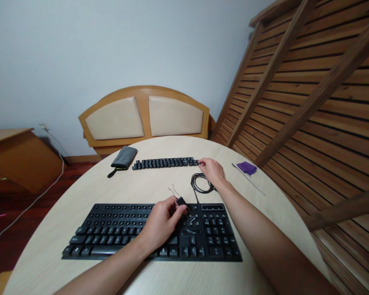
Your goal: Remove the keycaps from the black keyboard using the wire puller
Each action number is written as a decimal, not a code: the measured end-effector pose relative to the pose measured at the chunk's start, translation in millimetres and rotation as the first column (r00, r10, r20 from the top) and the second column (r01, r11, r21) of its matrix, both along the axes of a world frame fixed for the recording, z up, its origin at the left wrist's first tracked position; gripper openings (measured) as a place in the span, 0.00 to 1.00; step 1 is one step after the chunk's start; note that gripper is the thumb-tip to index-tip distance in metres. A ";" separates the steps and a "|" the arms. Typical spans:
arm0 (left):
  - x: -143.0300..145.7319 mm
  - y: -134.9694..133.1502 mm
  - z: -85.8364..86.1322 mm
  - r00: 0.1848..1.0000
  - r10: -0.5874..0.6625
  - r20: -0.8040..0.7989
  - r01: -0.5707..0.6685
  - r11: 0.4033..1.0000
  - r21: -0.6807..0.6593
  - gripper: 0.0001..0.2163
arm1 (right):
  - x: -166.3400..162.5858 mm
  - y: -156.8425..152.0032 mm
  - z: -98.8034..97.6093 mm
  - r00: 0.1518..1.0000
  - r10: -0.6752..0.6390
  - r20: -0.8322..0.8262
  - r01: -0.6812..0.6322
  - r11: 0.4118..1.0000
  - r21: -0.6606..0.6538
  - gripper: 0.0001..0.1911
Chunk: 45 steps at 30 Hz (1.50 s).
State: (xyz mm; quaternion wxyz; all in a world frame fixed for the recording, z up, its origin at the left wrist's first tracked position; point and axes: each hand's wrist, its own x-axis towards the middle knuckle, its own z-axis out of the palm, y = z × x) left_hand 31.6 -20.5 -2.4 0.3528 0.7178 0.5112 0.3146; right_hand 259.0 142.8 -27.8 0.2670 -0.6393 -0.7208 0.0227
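Note:
My left hand (pixel 160 221) is above the keyboard, closed around a wire keycap puller (pixel 181 201) with a black handle and thin wire loops. The black keyboard (pixel 150 259) lies flat near the table's front. Several keycaps are off its upper rows and the cluster left of the number pad. Across the table, my right hand (pixel 213 170) pinches a small black keycap (pixel 199 162) at the right end of the loose keycaps (pixel 162 163), which stand in rows. My fingers partly hide that keycap.
The keyboard's coiled cable (pixel 199 189) lies below my right wrist. A dark grey pouch (pixel 124 157) sits at the back left of the round table (pixel 110 189). On the right are a purple cloth (pixel 246 168) and a thin rod (pixel 252 181). Wooden slats (pixel 295 102) lean beyond the table.

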 end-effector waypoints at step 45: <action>0.4 -0.4 3.0 0.999 0.016 -0.030 -0.016 1.000 0.008 0.14 | -4.2 -6.3 6.9 1.000 0.009 0.022 -0.009 1.000 -0.009 0.11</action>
